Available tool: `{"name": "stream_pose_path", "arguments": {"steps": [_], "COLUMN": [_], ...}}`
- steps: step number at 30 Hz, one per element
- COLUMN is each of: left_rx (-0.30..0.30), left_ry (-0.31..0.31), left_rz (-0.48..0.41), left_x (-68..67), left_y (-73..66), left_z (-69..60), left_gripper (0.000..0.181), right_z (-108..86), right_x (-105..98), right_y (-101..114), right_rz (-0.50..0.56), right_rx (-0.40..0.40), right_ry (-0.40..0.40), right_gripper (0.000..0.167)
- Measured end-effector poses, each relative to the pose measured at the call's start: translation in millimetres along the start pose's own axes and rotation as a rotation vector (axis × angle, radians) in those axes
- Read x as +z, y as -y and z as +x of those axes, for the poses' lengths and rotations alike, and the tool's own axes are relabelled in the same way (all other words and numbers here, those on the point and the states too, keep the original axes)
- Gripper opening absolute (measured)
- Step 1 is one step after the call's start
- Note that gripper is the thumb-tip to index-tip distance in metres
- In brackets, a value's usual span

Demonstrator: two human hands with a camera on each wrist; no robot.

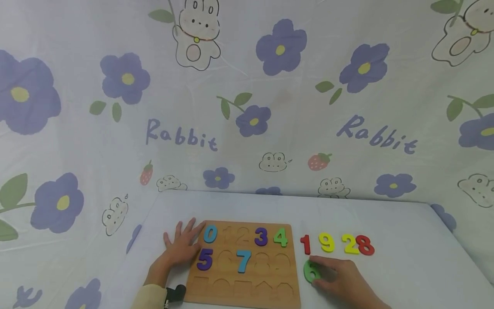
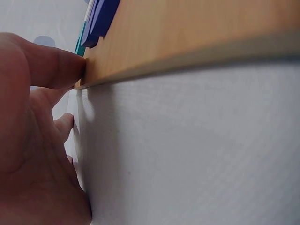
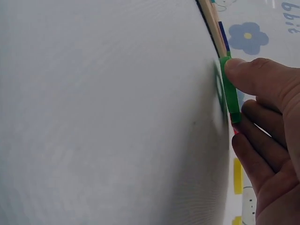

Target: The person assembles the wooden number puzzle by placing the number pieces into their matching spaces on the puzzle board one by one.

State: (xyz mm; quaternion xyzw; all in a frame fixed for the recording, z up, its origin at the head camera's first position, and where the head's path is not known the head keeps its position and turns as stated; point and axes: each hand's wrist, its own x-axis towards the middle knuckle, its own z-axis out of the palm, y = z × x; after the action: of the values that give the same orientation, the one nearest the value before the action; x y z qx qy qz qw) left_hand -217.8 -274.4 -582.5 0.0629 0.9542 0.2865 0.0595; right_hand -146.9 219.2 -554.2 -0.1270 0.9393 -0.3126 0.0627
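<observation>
The wooden number board lies on the white table, with blue 0, purple 3, green 4, purple 5 and blue 7 in its recesses. My left hand rests at the board's upper left edge, fingers spread; in the left wrist view the thumb of that hand touches the board's edge. Right of the board, my right hand pinches a green piece with a hole between thumb and fingers. In the right wrist view, the green piece is seen edge-on in the hand, its shadow beside it.
Red 1, yellow 9, yellow 2 and red 8 lie in a row right of the board, the last two touching. Behind the table hangs a cloth printed with flowers and rabbits.
</observation>
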Motion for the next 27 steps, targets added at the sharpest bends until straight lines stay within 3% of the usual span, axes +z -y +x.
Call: {"name": "stream_pose_path", "arguments": {"steps": [14, 27], "left_rx": [0.005, 0.013], "left_ry": [-0.020, -0.016], "left_rz": [0.018, 0.012], "left_x": [5.7, 6.4], "left_y": [4.8, 8.4], "left_z": [3.3, 4.4], "left_gripper": [0.070, 0.070], "right_z": [-10.1, -20.3], "right_x": [-14, -21], "right_y": [20, 40], "right_rz": [0.035, 0.042], "right_rx": [0.040, 0.051], "right_ry": [-0.117, -0.174], "right_gripper": [0.056, 0.057]}}
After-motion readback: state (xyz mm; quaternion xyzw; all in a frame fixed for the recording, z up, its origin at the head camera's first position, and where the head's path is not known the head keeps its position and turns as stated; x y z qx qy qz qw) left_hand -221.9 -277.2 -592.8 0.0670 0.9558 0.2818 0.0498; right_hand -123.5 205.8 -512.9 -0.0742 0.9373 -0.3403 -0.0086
